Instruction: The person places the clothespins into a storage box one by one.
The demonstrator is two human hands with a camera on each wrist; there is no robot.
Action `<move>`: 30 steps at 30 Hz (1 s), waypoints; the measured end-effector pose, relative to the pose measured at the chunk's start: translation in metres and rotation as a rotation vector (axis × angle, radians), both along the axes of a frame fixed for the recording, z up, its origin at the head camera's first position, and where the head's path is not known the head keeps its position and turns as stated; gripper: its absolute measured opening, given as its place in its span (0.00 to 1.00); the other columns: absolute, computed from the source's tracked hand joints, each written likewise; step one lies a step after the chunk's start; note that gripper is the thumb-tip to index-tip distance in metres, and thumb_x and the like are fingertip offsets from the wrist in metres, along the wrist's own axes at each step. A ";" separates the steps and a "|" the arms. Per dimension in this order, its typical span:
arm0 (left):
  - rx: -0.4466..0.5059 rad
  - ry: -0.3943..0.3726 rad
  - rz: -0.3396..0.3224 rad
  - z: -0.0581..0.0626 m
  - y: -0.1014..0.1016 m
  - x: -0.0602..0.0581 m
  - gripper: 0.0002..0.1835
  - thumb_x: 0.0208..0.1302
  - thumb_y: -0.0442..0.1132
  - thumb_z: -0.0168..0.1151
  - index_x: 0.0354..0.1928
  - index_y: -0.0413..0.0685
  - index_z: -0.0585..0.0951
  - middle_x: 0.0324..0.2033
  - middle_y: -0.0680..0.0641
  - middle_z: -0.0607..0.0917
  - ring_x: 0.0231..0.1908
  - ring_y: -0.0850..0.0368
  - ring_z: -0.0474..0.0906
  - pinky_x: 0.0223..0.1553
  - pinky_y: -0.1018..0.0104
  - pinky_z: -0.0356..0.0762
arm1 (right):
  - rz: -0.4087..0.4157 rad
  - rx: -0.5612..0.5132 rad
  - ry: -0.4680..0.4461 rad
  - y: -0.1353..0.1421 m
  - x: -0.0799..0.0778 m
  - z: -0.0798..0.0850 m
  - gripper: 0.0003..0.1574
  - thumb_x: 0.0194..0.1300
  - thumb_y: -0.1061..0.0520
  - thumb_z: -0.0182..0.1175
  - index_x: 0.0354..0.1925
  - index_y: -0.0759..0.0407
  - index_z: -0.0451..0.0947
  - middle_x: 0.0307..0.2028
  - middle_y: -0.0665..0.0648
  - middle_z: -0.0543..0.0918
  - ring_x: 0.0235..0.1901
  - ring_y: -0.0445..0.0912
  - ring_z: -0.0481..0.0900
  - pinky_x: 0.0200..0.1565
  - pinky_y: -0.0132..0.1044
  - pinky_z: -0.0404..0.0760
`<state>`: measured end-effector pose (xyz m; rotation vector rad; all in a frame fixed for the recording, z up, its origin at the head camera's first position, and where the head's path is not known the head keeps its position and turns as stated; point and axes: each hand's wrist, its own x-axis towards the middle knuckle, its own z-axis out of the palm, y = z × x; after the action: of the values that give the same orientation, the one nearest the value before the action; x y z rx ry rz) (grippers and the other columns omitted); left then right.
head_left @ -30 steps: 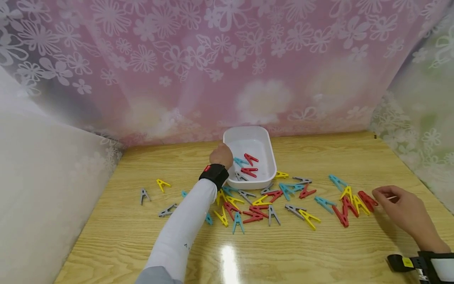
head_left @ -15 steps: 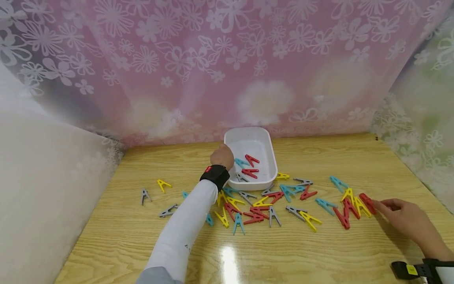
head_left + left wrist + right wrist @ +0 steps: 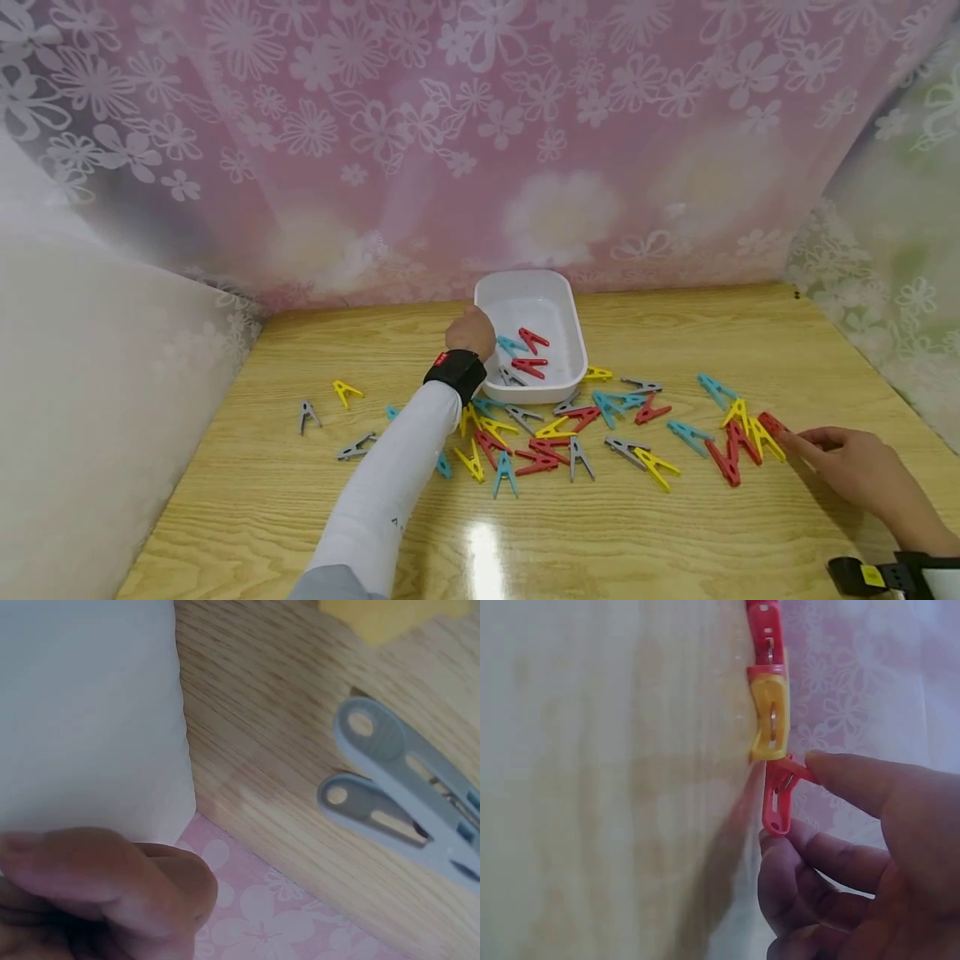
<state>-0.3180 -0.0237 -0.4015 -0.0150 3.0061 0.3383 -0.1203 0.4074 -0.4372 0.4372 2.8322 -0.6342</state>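
At the right of the table, my right hand (image 3: pixel 862 471) pinches a red clothespin (image 3: pixel 772 424) by its handles, thumb on one and a finger on the other. In the right wrist view this red clothespin (image 3: pixel 778 802) adjoins a yellow clothespin (image 3: pixel 771 716), with another red clothespin (image 3: pixel 766 634) beyond. Curled at the left rim of a white plastic tray (image 3: pixel 577 333), my left hand (image 3: pixel 471 331) grips its edge. Two red clothespins, a blue one (image 3: pixel 512 345) and a grey one (image 3: pixel 512 376) lie inside. The left wrist view shows the hand (image 3: pixel 112 892) against the tray's wall (image 3: pixel 97 720).
Several loose clothespins in yellow, red, blue and grey spread over the wooden table (image 3: pixel 600 542) in front of the tray. A yellow clothespin (image 3: pixel 347 392) and a grey clothespin (image 3: pixel 307 415) lie apart at the left. A pink flowered cloth (image 3: pixel 420 208) hangs behind the table.
My right hand has come slightly lower and its thumb now covers part of the red clothespin, which looks turned a little. The left hand and tray stay in place.
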 end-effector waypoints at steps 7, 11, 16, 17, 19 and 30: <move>0.039 -0.005 0.008 -0.001 -0.002 -0.003 0.18 0.73 0.41 0.47 0.55 0.32 0.69 0.23 0.42 0.80 0.22 0.52 0.79 0.23 0.63 0.76 | 0.031 -0.022 0.148 -0.011 -0.008 0.012 0.47 0.68 0.32 0.47 0.49 0.79 0.74 0.36 0.73 0.80 0.32 0.62 0.78 0.27 0.48 0.75; 0.043 -0.013 0.006 -0.003 -0.003 -0.004 0.19 0.74 0.41 0.47 0.56 0.31 0.68 0.21 0.43 0.79 0.20 0.52 0.78 0.21 0.63 0.73 | 0.104 -0.092 0.254 -0.035 -0.023 0.027 0.41 0.69 0.36 0.50 0.51 0.75 0.75 0.41 0.73 0.80 0.35 0.62 0.79 0.27 0.46 0.76; 0.036 -0.015 0.007 -0.002 -0.003 -0.004 0.19 0.73 0.41 0.48 0.55 0.32 0.68 0.20 0.43 0.77 0.20 0.53 0.77 0.21 0.64 0.71 | 0.183 -0.166 0.389 -0.084 -0.052 0.044 0.35 0.69 0.38 0.52 0.52 0.68 0.76 0.40 0.68 0.82 0.35 0.59 0.79 0.26 0.42 0.75; 0.035 -0.015 0.009 -0.002 -0.003 -0.004 0.19 0.73 0.41 0.48 0.56 0.32 0.68 0.20 0.43 0.78 0.20 0.53 0.77 0.21 0.64 0.72 | 0.198 -0.175 0.409 -0.095 -0.060 0.046 0.34 0.69 0.37 0.52 0.51 0.67 0.77 0.40 0.67 0.82 0.35 0.58 0.79 0.26 0.42 0.75; 0.032 -0.015 0.012 -0.001 -0.004 -0.003 0.19 0.73 0.41 0.48 0.55 0.32 0.68 0.22 0.43 0.79 0.22 0.52 0.78 0.23 0.63 0.74 | 0.221 -0.198 0.445 -0.118 -0.075 0.050 0.33 0.68 0.37 0.53 0.51 0.65 0.77 0.40 0.65 0.82 0.34 0.56 0.79 0.26 0.42 0.74; 0.085 -0.078 0.002 -0.002 -0.008 -0.007 0.28 0.70 0.45 0.54 0.64 0.33 0.64 0.28 0.42 0.81 0.27 0.50 0.79 0.28 0.61 0.76 | 0.278 -0.288 0.433 -0.215 -0.140 0.049 0.36 0.65 0.33 0.54 0.51 0.63 0.78 0.45 0.63 0.80 0.38 0.54 0.75 0.36 0.42 0.75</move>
<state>-0.3247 -0.0316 -0.4036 -0.0232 2.9125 0.4542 -0.2603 0.1927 -0.3885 -0.1640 3.0305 -1.1700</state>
